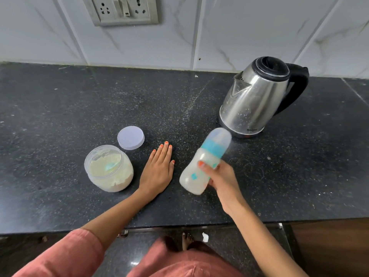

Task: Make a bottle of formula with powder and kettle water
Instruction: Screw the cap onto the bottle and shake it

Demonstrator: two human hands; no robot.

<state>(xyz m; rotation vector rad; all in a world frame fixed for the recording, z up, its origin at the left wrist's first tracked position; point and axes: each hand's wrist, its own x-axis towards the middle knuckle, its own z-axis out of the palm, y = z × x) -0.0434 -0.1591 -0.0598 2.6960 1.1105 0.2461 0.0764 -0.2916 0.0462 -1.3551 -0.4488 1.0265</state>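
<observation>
Head view: right hand (223, 180) grips tilted bottle (201, 168).

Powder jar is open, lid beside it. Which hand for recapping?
Left, most likely. The left hand lies flat and free on the counter, between the powder jar and the bottle, close to the lid. The right hand grips the bottle, held tilted above the counter.

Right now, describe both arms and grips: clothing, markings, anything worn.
Left arm: a loose salmon-pink sleeve, forearm bare below it. Right arm bare as far as the frame shows. The left grip has orange-painted nails; the right grip shows an orange thumbnail. No rings, watch or bangles visible.
</observation>
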